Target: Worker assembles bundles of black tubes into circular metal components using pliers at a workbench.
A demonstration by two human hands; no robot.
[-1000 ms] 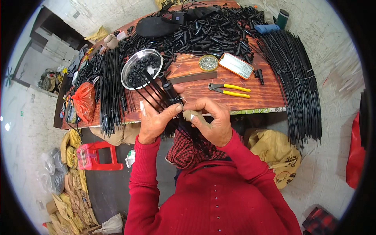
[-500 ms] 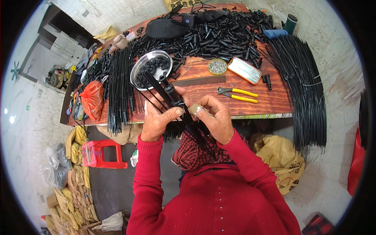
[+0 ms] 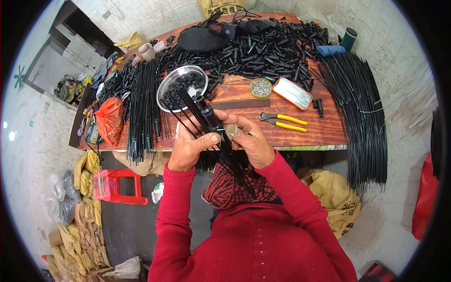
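Tube (image 3: 210, 116), one, black, between two hands (image 3: 189, 148)

Whitish wall (image 3: 162, 19), reddish wood-grain table (image 3: 326, 127), red stool (image 3: 127, 200).

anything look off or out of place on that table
Mainly the black rods at the right: their ends hang well past the table's front edge, so they look poorly supported. The black fittings heaped loosely at the back look messy, but that may be normal.
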